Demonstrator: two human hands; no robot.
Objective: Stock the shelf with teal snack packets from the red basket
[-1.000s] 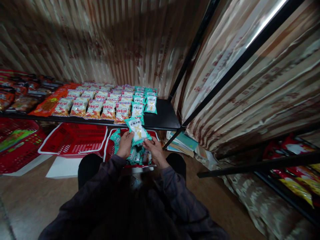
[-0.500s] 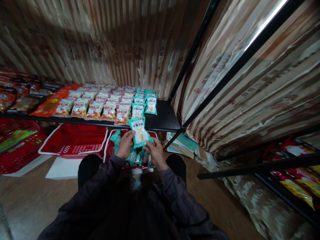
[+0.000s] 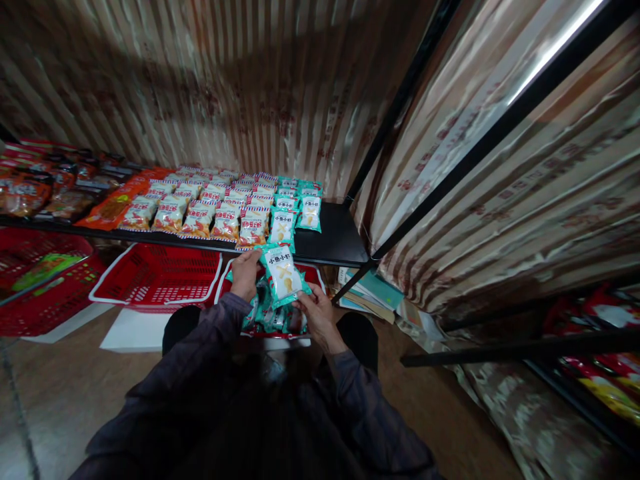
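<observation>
A teal and white snack bag [image 3: 284,272] is held up between my two hands, tilted, its printed face toward me. My left hand [image 3: 245,275] pinches its upper left corner. My right hand [image 3: 319,313] grips its lower right corner. Beneath the bag stands a red basket [image 3: 320,280] with a white rim, holding several more teal bags [image 3: 273,319]. On the black shelf [image 3: 334,233] just behind, matching teal bags [image 3: 310,212] lie in two columns at the right end of the rows.
White and orange snack bags [image 3: 199,219] fill the shelf's middle, with orange packets [image 3: 113,207] farther left. Two more red baskets [image 3: 163,273] are on the left. A black shelf post [image 3: 450,180] slants on my right. Papers and books [image 3: 370,290] lie under the shelf corner.
My left hand has moved up along the bag to its top corner, and the bag sits slightly lower. The camera view has turned a little to the left.
</observation>
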